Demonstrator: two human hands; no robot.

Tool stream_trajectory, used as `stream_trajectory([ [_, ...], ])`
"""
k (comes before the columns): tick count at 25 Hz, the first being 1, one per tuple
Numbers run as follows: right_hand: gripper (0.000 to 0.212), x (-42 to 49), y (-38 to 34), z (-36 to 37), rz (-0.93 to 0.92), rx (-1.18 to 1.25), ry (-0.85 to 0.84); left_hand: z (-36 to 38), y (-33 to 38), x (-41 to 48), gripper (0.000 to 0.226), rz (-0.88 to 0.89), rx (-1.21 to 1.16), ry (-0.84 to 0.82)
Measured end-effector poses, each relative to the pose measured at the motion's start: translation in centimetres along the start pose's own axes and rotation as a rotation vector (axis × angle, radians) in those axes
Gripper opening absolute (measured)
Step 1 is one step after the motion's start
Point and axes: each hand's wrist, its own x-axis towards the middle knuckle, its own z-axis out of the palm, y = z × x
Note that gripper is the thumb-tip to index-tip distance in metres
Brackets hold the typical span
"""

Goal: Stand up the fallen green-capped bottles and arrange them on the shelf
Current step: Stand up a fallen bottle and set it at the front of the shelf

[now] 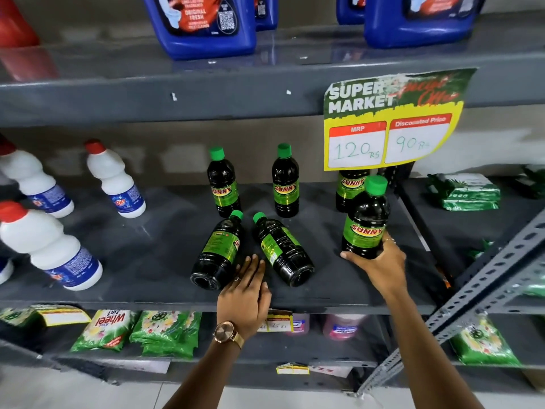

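Two bottles (218, 252) lie fallen; my right hand (379, 262) grip holds a third bottle (365, 222) upright, left hand (244, 293) grip open, could roll them off the shelf (147, 261)

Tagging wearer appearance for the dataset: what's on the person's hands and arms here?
Both forearms are bare, no sleeves or gloves in view. The left hand has a rose-gold wristwatch with a round face and mesh-style band, plus a ring on one finger. The right hand wears a thin ring.
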Motion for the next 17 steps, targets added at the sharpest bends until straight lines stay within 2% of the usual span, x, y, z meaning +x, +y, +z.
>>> stream_trajectory([
  [8, 0.074, -7.5, 1.2, -3.5, -0.046, -0.111, -0.032, -1.8, 0.8, -0.4, 0.052, -0.013, -0.039, -0.036],
  [12, 0.081, -8.1, 0.9, -4.1, -0.054, -0.127, -0.107, -2.5, 1.2, -3.2, 0.055, -0.076, -0.226, -0.012],
  [17, 0.090, -8.4, 0.4, -4.2, -0.005, -0.115, -0.148, -3.0, 4.3, -11.7, 0.062, -0.113, -0.449, 0.019],
])
